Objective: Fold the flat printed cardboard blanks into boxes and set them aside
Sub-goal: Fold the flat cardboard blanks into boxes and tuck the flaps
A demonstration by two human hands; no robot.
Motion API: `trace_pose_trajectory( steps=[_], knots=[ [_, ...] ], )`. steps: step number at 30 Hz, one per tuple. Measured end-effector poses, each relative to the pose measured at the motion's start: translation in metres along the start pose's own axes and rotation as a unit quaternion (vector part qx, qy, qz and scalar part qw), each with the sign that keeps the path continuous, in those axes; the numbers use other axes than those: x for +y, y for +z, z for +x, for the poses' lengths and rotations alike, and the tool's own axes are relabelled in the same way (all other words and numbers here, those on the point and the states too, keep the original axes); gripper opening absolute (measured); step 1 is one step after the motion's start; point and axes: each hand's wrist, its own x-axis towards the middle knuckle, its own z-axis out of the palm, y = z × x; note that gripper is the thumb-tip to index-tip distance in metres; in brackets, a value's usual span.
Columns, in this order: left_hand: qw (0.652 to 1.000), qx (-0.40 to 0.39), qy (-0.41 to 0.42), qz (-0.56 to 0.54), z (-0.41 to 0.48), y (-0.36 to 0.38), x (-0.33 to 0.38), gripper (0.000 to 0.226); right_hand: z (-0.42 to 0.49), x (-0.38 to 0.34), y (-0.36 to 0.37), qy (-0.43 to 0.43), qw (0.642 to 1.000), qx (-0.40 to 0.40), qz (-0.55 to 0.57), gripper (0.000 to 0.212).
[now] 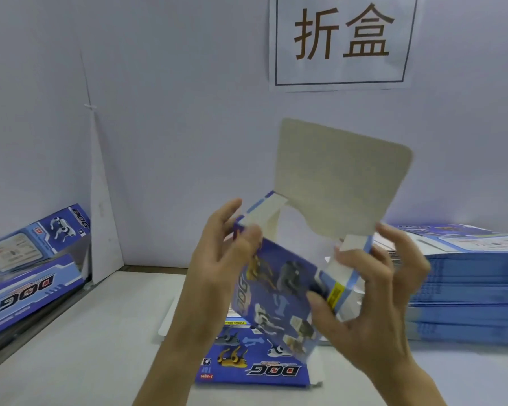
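Bright even light, soft blur, edges bowed

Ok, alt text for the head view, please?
The left hand and right hand hold a half-folded blue box above the table, its grey flap standing open. A flat blank lies beneath; a stack of blanks sits right, finished boxes left.

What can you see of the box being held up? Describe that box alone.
The half-folded box is thin cardboard, printed blue with robot dogs and a yellow label near one edge. Its top flap stands open, showing a plain greyish inside and rounded corners; two small side flaps are open too. It is tilted in the air, the left hand gripping one side, the right hand the other.
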Motion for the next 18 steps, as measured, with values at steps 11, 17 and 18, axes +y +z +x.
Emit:
trace_pose_trajectory(
  steps=[11,17,18],
  knots=[
    [0.936,-0.063,0.069,0.339,-0.004,0.011,-0.025,0.135,0.001,-0.008,0.005,0.170,0.983,0.025,0.070,0.039],
    [0.931,-0.037,0.070,0.357,-0.003,0.011,-0.035,0.140,0.001,-0.012,0.004,0.297,0.914,-0.027,0.274,0.027],
    [0.930,-0.037,0.078,0.356,-0.001,0.006,-0.034,0.139,0.005,-0.008,0.001,0.324,0.897,0.019,0.301,0.029]
  ],
)
